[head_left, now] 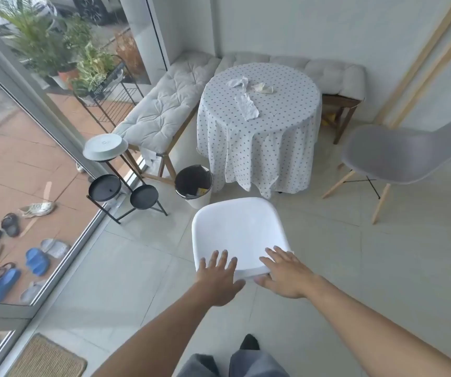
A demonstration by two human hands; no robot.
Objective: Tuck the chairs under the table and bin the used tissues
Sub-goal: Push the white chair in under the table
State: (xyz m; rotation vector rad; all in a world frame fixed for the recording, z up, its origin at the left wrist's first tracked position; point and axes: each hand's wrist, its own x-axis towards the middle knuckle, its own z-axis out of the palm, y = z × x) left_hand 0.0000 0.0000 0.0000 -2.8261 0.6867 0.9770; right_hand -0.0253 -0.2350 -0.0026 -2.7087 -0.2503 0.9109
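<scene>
A: Two bare hands of yours meet the back of the white chair [239,229], which stands just in front of the round table [259,131] with its seat facing the polka-dot cloth, not yet under it.

B: And the grip?

A: Your left hand [219,278] lies flat with fingers spread over the top edge of the backrest; your right hand [284,276] also has its fingers splayed, thumb hooked under that edge. Neither hand is closed tight; both press on the chair rather than clench it.

B: The second chair?

A: The grey chair [398,156] on wooden legs sits to the right of the table, well apart from it, turned away at an angle.

B: The tissues?

A: Three crumpled tissues on the tabletop: one [238,83] toward the far side, a yellowish one [263,88] just beside it, and a longer one [247,107] nearer the middle.

B: The bin?

A: The wastebasket [194,186], lined in black with a scrap of yellow inside, stands at the table's front left, touching the hanging cloth, between the table and the cushioned bench [162,110].
</scene>
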